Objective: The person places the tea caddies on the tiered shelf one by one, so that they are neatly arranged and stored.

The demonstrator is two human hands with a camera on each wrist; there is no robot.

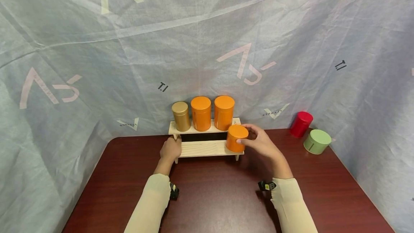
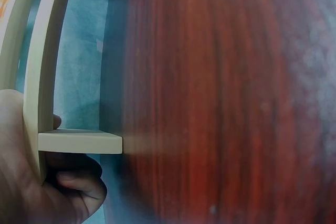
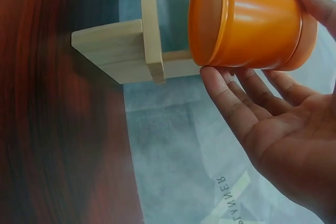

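A two-step wooden shelf stands at the back of the table. My left hand grips its left end, and in the left wrist view the fingers curl in beside a wooden leg. At the lower step's right end, my right hand holds a short orange tin, thumb on one side and fingers along the other. The right wrist view shows this tin's round bottom facing the shelf board, close to it. On the upper step stand a gold tin and two taller orange tins.
A red tin and a light green tin stand at the table's back right. Grey printed cloth hangs behind and on both sides of the dark red-brown table. Each wrist wears a small black device.
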